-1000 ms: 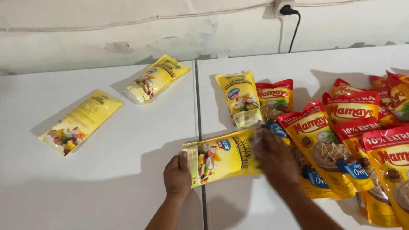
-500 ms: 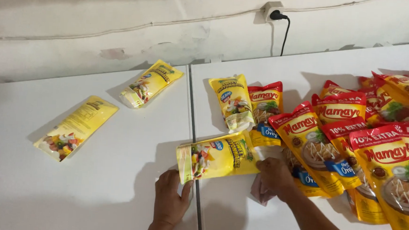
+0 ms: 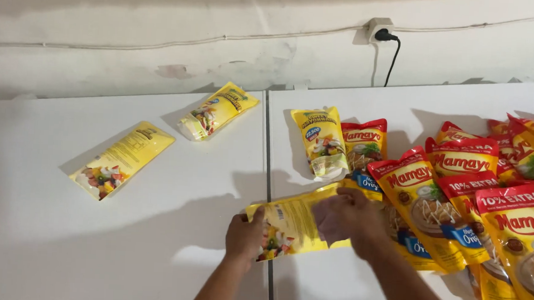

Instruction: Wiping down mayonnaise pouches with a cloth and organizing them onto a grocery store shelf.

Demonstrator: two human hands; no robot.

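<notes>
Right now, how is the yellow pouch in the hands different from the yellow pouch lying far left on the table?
The held pouch is gripped by the left hand and right hand; the far-left pouch lies untouched. The held pouch straddles the seam between the two white tables; the far-left pouch sits wholly on the left one. The held pouch is partly covered; the far-left pouch shows in full. Both are yellow, with fruit pictures at one end.

Bare storeroom or packing room: 2 white tables (image 3: 122, 234) against scuffed wall (image 3: 164, 23); sauce pouches (image 3: 459, 196) spread below wall socket (image 3: 380, 29).
</notes>
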